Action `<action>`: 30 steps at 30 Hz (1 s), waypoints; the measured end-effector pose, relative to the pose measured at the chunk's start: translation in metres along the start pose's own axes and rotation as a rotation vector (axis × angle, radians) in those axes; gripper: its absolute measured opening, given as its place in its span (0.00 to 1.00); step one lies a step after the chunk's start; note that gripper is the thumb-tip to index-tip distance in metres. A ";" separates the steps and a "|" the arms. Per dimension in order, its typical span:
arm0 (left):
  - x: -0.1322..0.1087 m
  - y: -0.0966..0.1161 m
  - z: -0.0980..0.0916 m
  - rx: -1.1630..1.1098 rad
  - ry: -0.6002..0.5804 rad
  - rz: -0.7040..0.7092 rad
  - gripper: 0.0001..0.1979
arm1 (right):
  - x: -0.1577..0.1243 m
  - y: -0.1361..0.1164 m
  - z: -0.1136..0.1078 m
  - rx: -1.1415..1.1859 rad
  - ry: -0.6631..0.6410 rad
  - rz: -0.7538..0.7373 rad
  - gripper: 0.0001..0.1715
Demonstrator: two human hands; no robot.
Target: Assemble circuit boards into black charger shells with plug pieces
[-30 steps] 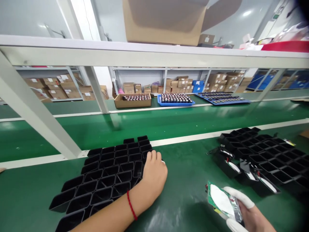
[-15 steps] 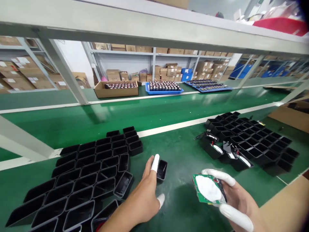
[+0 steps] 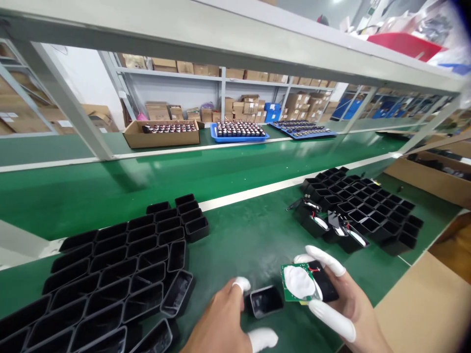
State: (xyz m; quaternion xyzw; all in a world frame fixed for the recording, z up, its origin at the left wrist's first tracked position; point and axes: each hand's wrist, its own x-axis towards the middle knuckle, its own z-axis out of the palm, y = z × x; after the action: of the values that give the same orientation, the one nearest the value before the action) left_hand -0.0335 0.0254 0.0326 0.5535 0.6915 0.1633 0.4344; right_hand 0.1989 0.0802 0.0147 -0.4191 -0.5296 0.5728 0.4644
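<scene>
My left hand [image 3: 230, 316], with white finger cots on thumb and index finger, curls around the left end of a small open black plastic box [image 3: 265, 301]. The box lies at an angle on the green bench, and part of my grip is hidden. My right hand [image 3: 344, 299], also in white finger cots, holds a green circuit board [image 3: 294, 282] by its right side. A white oval pad covers much of the board, and a black flat piece [image 3: 326, 283] with a red wire sits behind it, between thumb and fingers. The board is just right of the box.
Rows of black boxes [image 3: 110, 279] stand at left. More boxes [image 3: 364, 201] stand at right, several nearer ones [image 3: 312, 223] with white-padded parts and wires. Beyond are a carton [image 3: 162, 139], a blue tray [image 3: 241, 139] and a metal shelf post [image 3: 69, 98]. Cardboard [image 3: 423, 299] lies at lower right.
My left hand has come nearer, and the small black box has turned sideways and moved toward me and right. My right hand has brought the circuit board left, beside the box. The view has shifted right.
</scene>
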 end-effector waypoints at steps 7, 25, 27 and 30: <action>0.004 -0.023 -0.008 -0.228 0.048 0.277 0.37 | -0.011 -0.005 -0.012 -0.005 0.033 0.005 0.42; 0.032 0.011 0.006 -0.503 -0.092 0.213 0.12 | -0.035 -0.023 -0.007 -0.169 -0.136 -0.137 0.40; 0.028 0.018 0.000 -0.535 -0.044 0.232 0.13 | -0.031 -0.041 -0.002 -0.183 -0.194 -0.207 0.32; 0.018 0.024 -0.011 -0.616 0.016 0.221 0.14 | -0.017 -0.074 0.010 -0.226 -0.287 -0.203 0.18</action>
State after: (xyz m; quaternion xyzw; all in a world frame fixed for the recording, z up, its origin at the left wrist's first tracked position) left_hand -0.0275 0.0521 0.0480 0.4664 0.5488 0.4152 0.5558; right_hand 0.1990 0.0622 0.0891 -0.3271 -0.6909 0.5136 0.3897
